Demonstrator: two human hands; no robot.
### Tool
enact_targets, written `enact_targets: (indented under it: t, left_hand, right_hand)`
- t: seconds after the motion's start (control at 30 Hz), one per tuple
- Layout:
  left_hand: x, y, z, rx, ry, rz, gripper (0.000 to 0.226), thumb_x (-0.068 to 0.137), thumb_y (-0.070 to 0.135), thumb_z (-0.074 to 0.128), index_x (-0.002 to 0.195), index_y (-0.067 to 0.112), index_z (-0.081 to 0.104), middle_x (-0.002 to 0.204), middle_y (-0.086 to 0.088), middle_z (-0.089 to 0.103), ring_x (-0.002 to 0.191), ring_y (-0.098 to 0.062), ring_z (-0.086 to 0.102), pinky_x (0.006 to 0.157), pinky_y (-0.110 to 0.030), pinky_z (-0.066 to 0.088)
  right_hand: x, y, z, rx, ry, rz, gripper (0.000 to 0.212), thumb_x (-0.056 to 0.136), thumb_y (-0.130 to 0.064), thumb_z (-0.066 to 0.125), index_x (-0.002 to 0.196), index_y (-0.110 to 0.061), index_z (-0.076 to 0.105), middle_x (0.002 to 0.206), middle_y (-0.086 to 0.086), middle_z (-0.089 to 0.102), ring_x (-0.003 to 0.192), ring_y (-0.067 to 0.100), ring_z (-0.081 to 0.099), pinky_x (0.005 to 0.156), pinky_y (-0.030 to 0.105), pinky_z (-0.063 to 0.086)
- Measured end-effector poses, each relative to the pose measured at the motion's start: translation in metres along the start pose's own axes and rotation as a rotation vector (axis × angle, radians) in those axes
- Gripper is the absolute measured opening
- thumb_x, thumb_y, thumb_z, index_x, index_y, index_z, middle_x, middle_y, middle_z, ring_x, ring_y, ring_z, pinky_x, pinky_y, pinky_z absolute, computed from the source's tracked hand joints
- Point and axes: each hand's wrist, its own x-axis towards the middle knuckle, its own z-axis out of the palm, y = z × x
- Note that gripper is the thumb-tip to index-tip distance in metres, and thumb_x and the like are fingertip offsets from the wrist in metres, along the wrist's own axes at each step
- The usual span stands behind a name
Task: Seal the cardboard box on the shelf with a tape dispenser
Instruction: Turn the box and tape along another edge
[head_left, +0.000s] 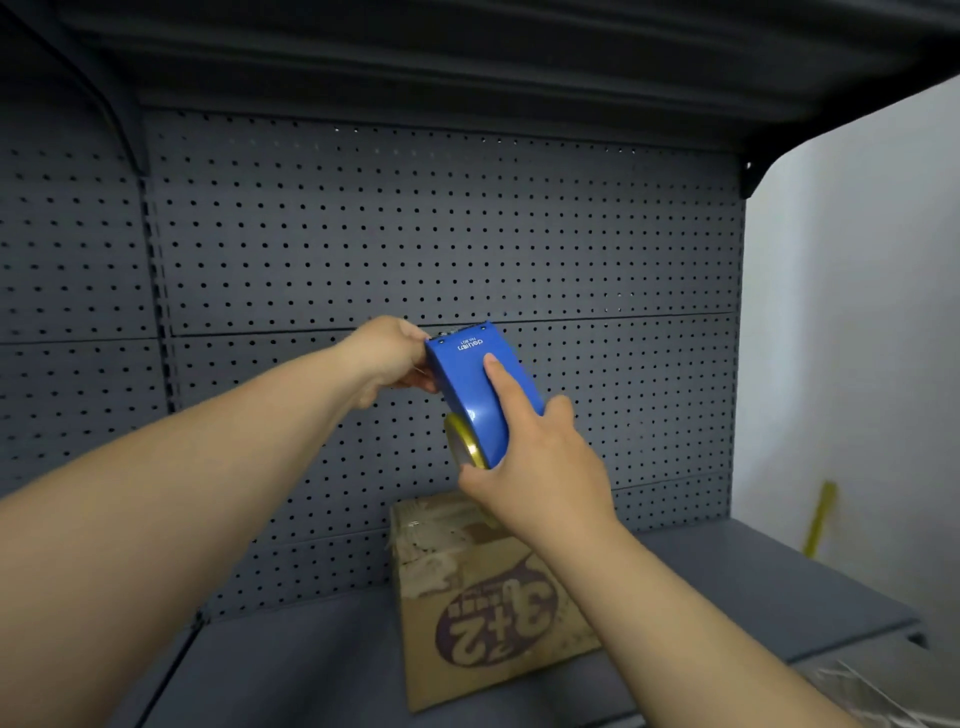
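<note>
Cardboard box (493, 608) looked light and soft-lidded on the shelf (753, 587) while I clamped both my right hand (540, 462) and left hand (389, 358) on the rigid tape dispenser (480, 389).

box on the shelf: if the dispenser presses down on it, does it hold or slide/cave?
The box lies flat on the smooth shelf, so it probably won't tip but may slide. Its worn, scuffed top suggests soft cardboard that could dent. Neither hand braces it: both the left hand and right hand hold the dispenser.
</note>
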Motion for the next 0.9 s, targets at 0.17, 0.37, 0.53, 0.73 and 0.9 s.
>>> enact_targets:
  t: [0.17, 0.37, 0.53, 0.73, 0.9]
  left_hand:
    - [-0.019, -0.006, -0.005, -0.03, -0.008, -0.026, 0.029, 0.085, 0.008, 0.05, 0.063, 0.014, 0.068, 0.069, -0.004, 0.074, 0.068, -0.019, 0.069, 0.105, -0.047, 0.043]
    - [-0.048, -0.007, -0.01, -0.094, 0.008, -0.063, 0.032, 0.086, 0.002, 0.052, 0.058, 0.012, 0.065, 0.047, 0.006, 0.069, 0.046, -0.003, 0.066, 0.093, -0.034, 0.049]
    - [-0.064, -0.005, -0.018, -0.12, 0.067, -0.04, 0.023, 0.085, 0.005, 0.057, 0.063, 0.007, 0.065, 0.045, 0.005, 0.067, 0.052, -0.011, 0.066, 0.087, -0.034, 0.046]
    - [-0.06, 0.007, -0.025, -0.164, 0.152, 0.02, 0.023, 0.086, 0.013, 0.064, 0.063, 0.01, 0.058, 0.06, -0.002, 0.063, 0.051, -0.011, 0.061, 0.071, -0.024, 0.047]
    - [-0.034, 0.013, -0.045, -0.153, 0.212, 0.021, 0.028, 0.091, 0.016, 0.058, 0.064, 0.008, 0.055, 0.045, 0.0, 0.055, 0.021, 0.0, 0.044, 0.049, -0.017, 0.042]
  right_hand:
    - [-0.017, -0.016, -0.012, -0.025, -0.091, -0.028, 0.089, 0.079, -0.042, 0.059, 0.143, -0.052, -0.003, 0.104, 0.005, 0.03, 0.076, 0.026, 0.048, 0.065, 0.033, 0.043]
    - [-0.046, -0.03, -0.019, -0.054, -0.178, -0.059, 0.094, 0.079, -0.039, 0.06, 0.144, -0.048, -0.007, 0.114, 0.01, 0.033, 0.078, 0.027, 0.044, 0.066, 0.032, 0.038]
    - [-0.068, -0.037, -0.027, -0.069, -0.177, -0.078, 0.096, 0.079, -0.041, 0.062, 0.144, -0.048, -0.007, 0.115, 0.011, 0.034, 0.078, 0.027, 0.044, 0.065, 0.032, 0.037]
    - [-0.08, -0.05, -0.035, -0.101, -0.156, -0.05, 0.097, 0.078, -0.043, 0.063, 0.144, -0.047, -0.009, 0.111, 0.007, 0.03, 0.078, 0.027, 0.046, 0.065, 0.031, 0.036]
    - [-0.07, -0.068, -0.026, -0.116, -0.089, -0.023, 0.095, 0.076, -0.045, 0.062, 0.144, -0.048, -0.006, 0.108, 0.006, 0.029, 0.077, 0.028, 0.046, 0.065, 0.032, 0.037]
